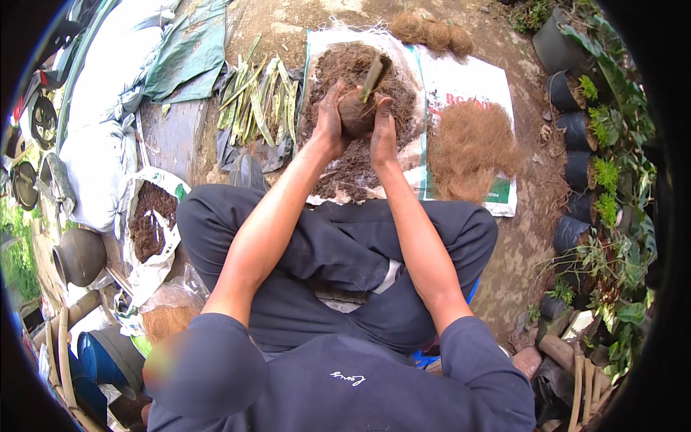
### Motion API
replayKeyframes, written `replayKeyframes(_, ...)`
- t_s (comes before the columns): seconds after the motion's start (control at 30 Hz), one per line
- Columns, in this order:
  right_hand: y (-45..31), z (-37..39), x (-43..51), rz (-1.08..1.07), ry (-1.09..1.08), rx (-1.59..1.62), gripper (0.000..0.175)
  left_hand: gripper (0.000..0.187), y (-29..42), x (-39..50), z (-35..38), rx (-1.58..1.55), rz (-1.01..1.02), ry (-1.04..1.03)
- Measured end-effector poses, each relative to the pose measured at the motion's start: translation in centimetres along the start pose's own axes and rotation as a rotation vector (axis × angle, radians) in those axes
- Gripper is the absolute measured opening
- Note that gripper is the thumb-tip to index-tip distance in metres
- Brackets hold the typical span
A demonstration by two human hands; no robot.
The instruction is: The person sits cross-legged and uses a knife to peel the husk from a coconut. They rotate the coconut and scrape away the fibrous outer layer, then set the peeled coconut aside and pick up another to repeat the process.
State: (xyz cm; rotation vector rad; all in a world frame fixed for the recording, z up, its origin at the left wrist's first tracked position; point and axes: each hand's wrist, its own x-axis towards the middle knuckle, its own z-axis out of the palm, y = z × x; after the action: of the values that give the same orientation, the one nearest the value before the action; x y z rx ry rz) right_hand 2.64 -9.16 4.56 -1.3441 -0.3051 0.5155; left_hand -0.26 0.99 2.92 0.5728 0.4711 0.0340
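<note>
Between both hands is a round ball of brown fibre and soil (357, 114), with a short green-brown plant stem (375, 78) standing tilted out of its top. My left hand (330, 121) cups the ball on one side, and my right hand (383, 129) presses it on the other. Under them, dark soil mixed with fibre (345, 173) lies spread on a white woven sack. To the right, a mat of loose brown coconut fibre (475, 148) rests on a second printed sack (499, 86). Finished-looking fibre balls (434, 35) sit in a row at the far edge.
Cut green leaf strips (259, 100) lie on black plastic at the left, near an open sack of soil (154, 221). A dark round pot (81, 257) stands farther left. Black-wrapped potted plants (577, 129) line the right side. My crossed legs (334, 237) border the sacks.
</note>
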Motion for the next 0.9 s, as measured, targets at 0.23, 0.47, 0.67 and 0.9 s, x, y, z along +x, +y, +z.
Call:
replayKeyframes(0.23, 2.0, -0.1, 0.4, 0.226, 0.181, 0.437, 0.037, 0.043, -3.0, 0.1, 1.0, 0.956, 0.792, 0.496)
replayKeyframes(0.47, 1.7, -0.1, 0.7, 0.036, 0.187, 0.365, 0.020, 0.040, -2.8, -0.8, 2.0, 0.528, 0.670, 0.209)
replayKeyframes(0.67, 0.7, -0.6, 0.7, -0.033, 0.217, 0.338, 0.012, 0.045, -4.1, -0.7, 1.8, 0.145, 0.419, 0.131)
replayKeyframes(0.9, 1.8, -0.2, 1.3, -0.028, 0.345, 0.022, 0.026, 0.035, -2.7, -0.4, 1.5, -0.359, 0.142, 0.156)
